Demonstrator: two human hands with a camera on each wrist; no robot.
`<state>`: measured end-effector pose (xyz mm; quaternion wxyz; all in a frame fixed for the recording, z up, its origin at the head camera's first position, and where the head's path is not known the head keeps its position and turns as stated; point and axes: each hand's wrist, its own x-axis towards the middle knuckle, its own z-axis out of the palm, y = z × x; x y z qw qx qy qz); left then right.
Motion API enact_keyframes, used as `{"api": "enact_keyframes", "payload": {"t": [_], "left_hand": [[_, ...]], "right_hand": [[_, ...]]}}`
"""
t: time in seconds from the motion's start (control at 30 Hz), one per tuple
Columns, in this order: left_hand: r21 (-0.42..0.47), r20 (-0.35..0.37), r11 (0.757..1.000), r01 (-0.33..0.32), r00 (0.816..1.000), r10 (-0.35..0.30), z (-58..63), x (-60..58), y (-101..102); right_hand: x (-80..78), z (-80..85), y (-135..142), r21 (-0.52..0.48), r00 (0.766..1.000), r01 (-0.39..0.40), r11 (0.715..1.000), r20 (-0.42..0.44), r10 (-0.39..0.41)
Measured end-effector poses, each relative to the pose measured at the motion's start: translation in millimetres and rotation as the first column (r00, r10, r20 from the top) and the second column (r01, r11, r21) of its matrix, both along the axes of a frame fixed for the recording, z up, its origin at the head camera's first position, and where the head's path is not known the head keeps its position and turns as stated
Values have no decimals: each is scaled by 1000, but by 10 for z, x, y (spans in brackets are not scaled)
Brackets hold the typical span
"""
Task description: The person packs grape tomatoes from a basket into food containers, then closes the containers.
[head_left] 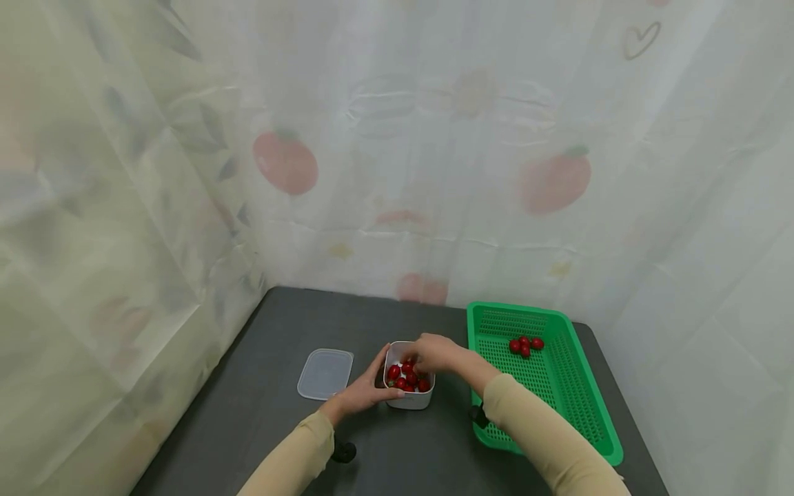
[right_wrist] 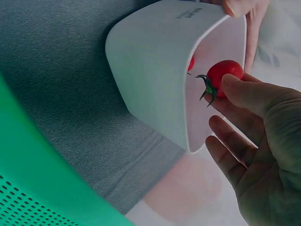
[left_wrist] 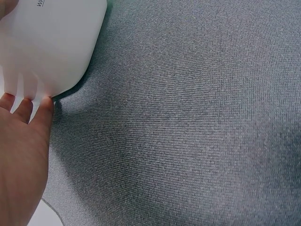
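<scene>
A white square container (head_left: 407, 401) with several red cherry tomatoes (head_left: 411, 378) in it stands on the dark table. My left hand (head_left: 364, 393) grips it from the left, thumb along the near rim and fingers against the side wall. In the left wrist view, three fingertips press on the container's wall (left_wrist: 56, 52). Over its opening, my right hand (head_left: 436, 353) pinches one cherry tomato (right_wrist: 225, 75) between thumb and index finger. That tomato has a green stem, and the other fingers are spread loosely beside the rim.
A green perforated basket (head_left: 583, 368) lies to the right, holding a small cluster of cherry tomatoes (head_left: 525, 346) near its far end. Left of the container, a translucent lid (head_left: 325, 374) lies flat on the table (head_left: 260, 413). A patterned curtain (head_left: 397, 172) hangs behind the table and along its sides.
</scene>
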<state>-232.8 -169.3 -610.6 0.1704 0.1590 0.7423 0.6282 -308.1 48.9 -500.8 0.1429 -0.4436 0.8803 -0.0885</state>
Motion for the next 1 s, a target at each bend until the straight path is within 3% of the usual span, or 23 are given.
{"api": "enact_keyframes", "payload": {"t": [0.4, 0.73, 1.0], "left_hand": [[12, -1, 1000, 6, 1000, -6, -1, -5, 3], [-30, -14, 999, -21, 1000, 21, 18, 2, 5], [-6, -13, 1000, -8, 1000, 8, 6, -8, 13]], "right_hand": [[49, -48, 37, 64, 998, -28, 998, -61, 32], [76, -75, 55, 98, 998, -20, 995, -51, 25], [78, -51, 105, 30, 998, -6, 1000, -57, 8]]}}
